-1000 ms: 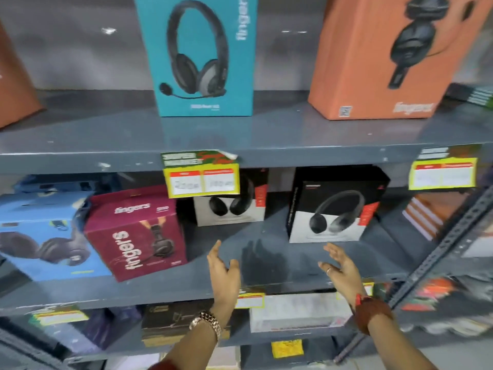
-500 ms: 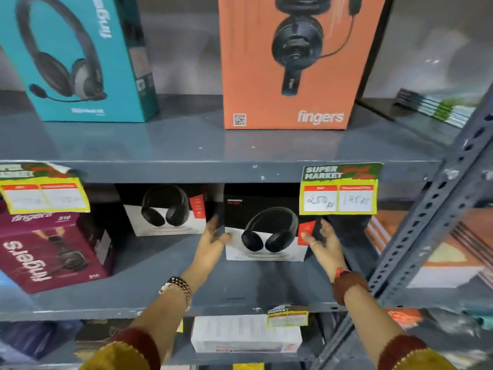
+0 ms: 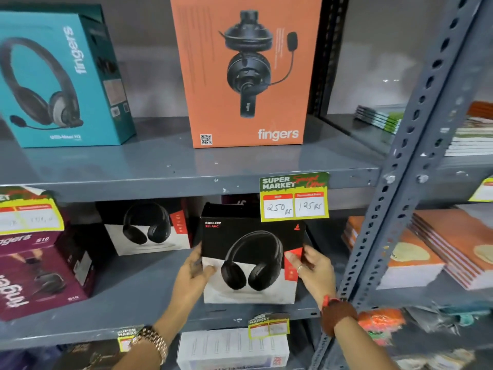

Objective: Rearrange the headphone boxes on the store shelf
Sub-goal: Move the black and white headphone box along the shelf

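A black-and-white Rockerz headphone box [image 3: 250, 252] stands near the front edge of the middle shelf [image 3: 138, 300], tilted slightly. My left hand [image 3: 190, 276] grips its left side and my right hand [image 3: 313, 271] grips its right side by the red tab. A matching black-and-white box [image 3: 149, 228] sits farther back to the left. A maroon fingers box [image 3: 40, 273] lies at the far left. On the upper shelf [image 3: 170, 166] stand a teal fingers box [image 3: 61, 78] and an orange fingers box [image 3: 248, 70].
A slotted grey upright post [image 3: 405, 166] runs diagonally at the right, close to my right wrist. A yellow price tag [image 3: 293, 198] hangs just above the held box. Stacked notebooks [image 3: 432, 249] fill the neighbouring bay. A white box [image 3: 232, 348] sits on the shelf below.
My hands reached in from open air, closed on both sides of the right black-and-white box, and drew it forward toward the shelf's front edge. The view shifted right and closer.
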